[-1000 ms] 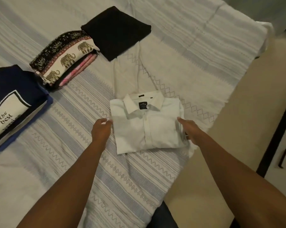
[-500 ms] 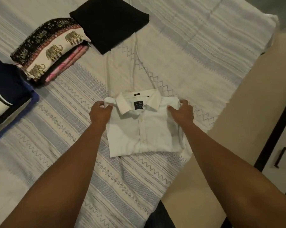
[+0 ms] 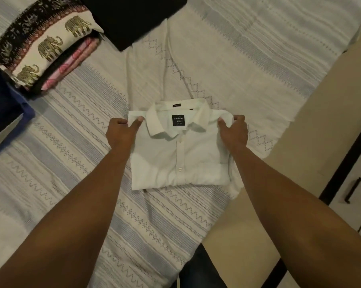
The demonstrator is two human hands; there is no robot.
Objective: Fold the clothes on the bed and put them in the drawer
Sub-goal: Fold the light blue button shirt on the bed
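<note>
Left hand point(image 3: 121, 133), right hand point(image 3: 234, 132) moved up — gripping 1 shirt point(image 3: 175, 159)

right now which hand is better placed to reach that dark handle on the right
Right, probably. The right hand grips the white shirt at the shoulder nearest the dark handle; the left hand grips the far shoulder and would have to cross over.

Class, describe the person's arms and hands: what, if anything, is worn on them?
Both are bare: the left forearm and right forearm show no sleeves. No watch, bracelet or glove shows on the left hand or right hand; no ring is visible.
</note>
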